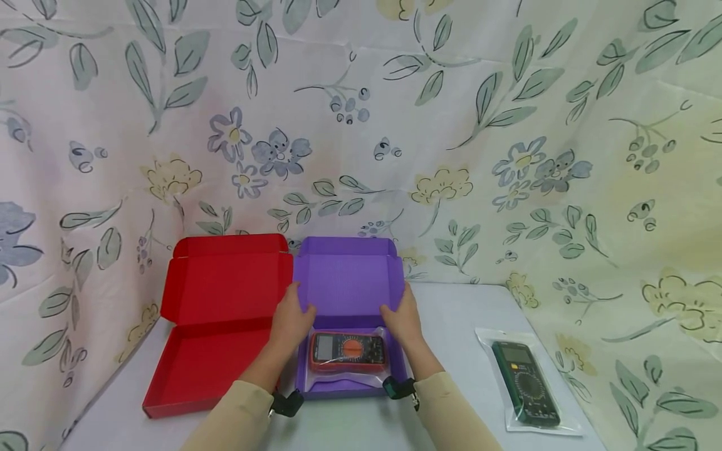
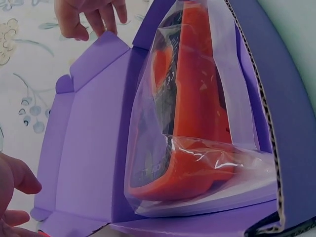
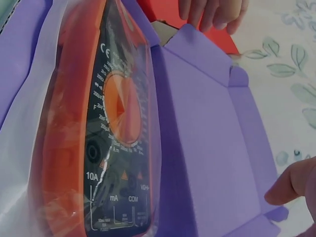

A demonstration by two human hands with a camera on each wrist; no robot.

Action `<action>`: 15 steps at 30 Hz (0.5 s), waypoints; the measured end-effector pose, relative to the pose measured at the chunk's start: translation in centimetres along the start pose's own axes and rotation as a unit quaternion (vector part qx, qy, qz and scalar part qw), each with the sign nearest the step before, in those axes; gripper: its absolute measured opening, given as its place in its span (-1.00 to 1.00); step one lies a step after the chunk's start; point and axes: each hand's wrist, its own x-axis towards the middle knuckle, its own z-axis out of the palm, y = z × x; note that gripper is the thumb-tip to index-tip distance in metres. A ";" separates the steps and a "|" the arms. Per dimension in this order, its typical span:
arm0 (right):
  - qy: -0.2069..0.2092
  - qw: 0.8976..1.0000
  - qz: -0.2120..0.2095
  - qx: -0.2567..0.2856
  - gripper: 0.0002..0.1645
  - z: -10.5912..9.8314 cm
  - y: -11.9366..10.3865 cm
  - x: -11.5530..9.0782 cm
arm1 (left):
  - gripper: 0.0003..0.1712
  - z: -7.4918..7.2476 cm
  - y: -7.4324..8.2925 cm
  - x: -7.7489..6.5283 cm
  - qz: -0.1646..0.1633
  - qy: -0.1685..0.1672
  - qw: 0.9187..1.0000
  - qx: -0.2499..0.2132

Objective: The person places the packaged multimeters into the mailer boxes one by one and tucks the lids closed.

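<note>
Thumbs spread away from the fingers, the left hand (image 1: 292, 321) and right hand (image 1: 403, 318) stand at opposite side edges of a purple box's (image 1: 350, 279) raised lid; a red multimeter (image 1: 348, 352), bagged, lies inside. Left, a red box (image 1: 228, 288) sits tight alongside; right, bare table (image 1: 451, 341) stretches to a bagged green multimeter (image 1: 527, 383)

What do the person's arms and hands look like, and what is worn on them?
The left hand and right hand are bare, without gloves. The sleeves are plain beige, and a small black device is worn near the end of each.
</note>
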 end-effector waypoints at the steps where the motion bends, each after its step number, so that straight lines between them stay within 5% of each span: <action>1: 0.002 1.000 -0.001 -0.001 0.03 0.0 0.0 0.0 | -0.28 0.0 0.0 0.0 0.001 0.002 1.000 0.000; 15: 0.023 0.999 0.004 -0.027 0.00 0.3 -0.5 -0.5 | -0.36 -0.6 0.7 -0.2 0.007 0.020 1.000 -0.019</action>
